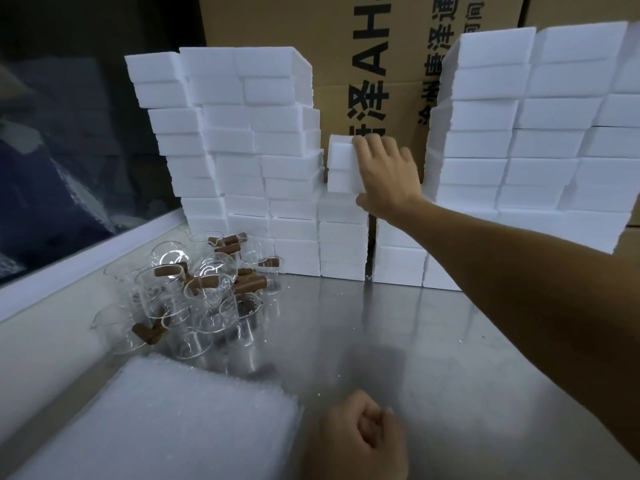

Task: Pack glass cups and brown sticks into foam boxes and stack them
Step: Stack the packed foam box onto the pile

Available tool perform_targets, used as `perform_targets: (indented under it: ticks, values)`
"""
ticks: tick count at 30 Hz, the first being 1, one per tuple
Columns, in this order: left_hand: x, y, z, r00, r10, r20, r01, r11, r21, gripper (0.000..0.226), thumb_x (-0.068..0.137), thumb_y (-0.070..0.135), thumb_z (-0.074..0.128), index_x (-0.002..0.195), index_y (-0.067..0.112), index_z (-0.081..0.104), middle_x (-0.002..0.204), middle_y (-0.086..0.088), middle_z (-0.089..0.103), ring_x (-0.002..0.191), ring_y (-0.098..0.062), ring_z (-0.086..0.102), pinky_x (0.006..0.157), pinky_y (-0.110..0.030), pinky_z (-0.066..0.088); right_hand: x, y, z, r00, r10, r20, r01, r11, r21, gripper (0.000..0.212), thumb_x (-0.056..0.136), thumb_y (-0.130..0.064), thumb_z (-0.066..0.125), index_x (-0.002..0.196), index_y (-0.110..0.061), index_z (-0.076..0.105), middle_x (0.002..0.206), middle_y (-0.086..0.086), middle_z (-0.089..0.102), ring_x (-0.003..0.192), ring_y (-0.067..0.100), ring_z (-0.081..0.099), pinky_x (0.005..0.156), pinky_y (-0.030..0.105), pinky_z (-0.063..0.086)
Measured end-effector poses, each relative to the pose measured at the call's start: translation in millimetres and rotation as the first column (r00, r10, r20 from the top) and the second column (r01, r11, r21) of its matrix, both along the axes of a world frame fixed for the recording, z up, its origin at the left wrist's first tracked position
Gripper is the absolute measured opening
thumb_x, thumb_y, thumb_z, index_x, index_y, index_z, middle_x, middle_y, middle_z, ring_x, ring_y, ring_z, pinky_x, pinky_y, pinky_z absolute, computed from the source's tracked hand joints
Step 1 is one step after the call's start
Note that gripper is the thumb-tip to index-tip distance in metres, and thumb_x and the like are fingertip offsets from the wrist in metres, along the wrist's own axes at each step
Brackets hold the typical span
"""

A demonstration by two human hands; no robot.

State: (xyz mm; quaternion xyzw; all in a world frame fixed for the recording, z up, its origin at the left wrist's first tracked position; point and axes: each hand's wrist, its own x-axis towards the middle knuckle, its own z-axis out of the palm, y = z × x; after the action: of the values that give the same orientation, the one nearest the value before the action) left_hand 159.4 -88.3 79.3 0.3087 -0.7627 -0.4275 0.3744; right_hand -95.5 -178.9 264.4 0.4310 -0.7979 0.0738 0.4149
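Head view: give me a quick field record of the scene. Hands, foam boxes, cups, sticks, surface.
right hand: right hand grips a foam box atop the low middle column, fingers over its top edge
left hand: left hand curled near the bottom edge, holds nothing visible
foam stacks: tall left stack and tall right stack
glass cups: glass cups heaped unpacked, left of centre
brown sticks: brown sticks scattered among the cups
surface: metal table
other: foam sheet bottom left; cardboard cartons behind

Bare table [398, 334] centre; foam stacks [249, 161] wall the back, glass cups [194, 292] crowd left.
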Motion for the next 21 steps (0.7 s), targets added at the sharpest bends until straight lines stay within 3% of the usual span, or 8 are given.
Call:
perform_targets:
  ticks: [8,13,16,18,19,21]
  values:
    - [7,2,3,0.999,-0.041,-0.004,0.041,0.999,-0.007,0.027,0.067,0.034,0.054,0.057,0.008,0.051,0.041,0.006,0.045,0.041,-0.007,0.039,0.049,-0.030,0.036,62,123,-61,0.985,0.163,0.048,-0.143,0.947,-0.288,0.088,0.061,-0.032,0.082,0.137,-0.018,0.039,0.139,0.005,0.048,0.127,0.027,0.039,0.097,0.044,0.036]
    - [10,1,5,0.999,-0.025,-0.027,0.025,1.000,0.018,0.017,0.081,0.015,0.068,0.066,0.015,0.061,0.049,0.001,0.055,0.044,-0.007,0.046,0.051,-0.026,0.040,101,194,-105,0.961,0.260,0.098,-0.196,0.884,-0.424,0.087,0.064,-0.027,0.083,0.137,-0.011,0.038,0.150,0.015,0.040,0.133,0.032,0.041,0.096,0.046,0.044]
    - [13,4,13,0.990,0.053,-0.129,-0.040,0.995,0.096,0.012,0.083,0.015,0.070,0.090,0.019,0.060,0.069,-0.002,0.065,0.054,-0.004,0.054,0.056,-0.016,0.044,125,223,-131,0.916,0.337,0.219,-0.204,0.859,-0.470,0.088,0.066,-0.028,0.089,0.137,-0.008,0.041,0.147,0.019,0.033,0.131,0.026,0.036,0.090,0.036,0.051]
    - [17,6,18,0.971,0.080,-0.226,-0.034,0.979,0.199,0.035,0.082,0.028,0.069,0.112,0.021,0.053,0.094,-0.005,0.064,0.075,-0.020,0.064,0.073,-0.036,0.055,138,241,-150,0.871,0.385,0.306,-0.209,0.853,-0.479,0.087,0.068,-0.029,0.090,0.137,-0.007,0.043,0.144,0.016,0.038,0.134,0.023,0.037,0.093,0.031,0.047]
    - [19,8,21,0.958,0.088,-0.272,-0.023,0.972,0.234,0.047,0.078,0.035,0.066,0.120,0.021,0.048,0.105,-0.007,0.060,0.086,-0.031,0.063,0.080,-0.047,0.054,141,249,-158,0.850,0.406,0.336,-0.218,0.852,-0.477,0.084,0.070,-0.029,0.089,0.137,-0.006,0.044,0.141,0.013,0.044,0.133,0.025,0.041,0.097,0.034,0.046]
    - [23,10,25,0.932,0.095,-0.349,-0.004,0.968,0.252,0.063,0.074,0.039,0.059,0.131,0.021,0.040,0.124,-0.008,0.051,0.108,-0.033,0.056,0.094,-0.056,0.047,145,261,-167,0.814,0.433,0.387,-0.234,0.854,-0.465,0.081,0.073,-0.027,0.086,0.138,-0.005,0.044,0.137,0.009,0.052,0.126,0.032,0.051,0.094,0.049,0.049]
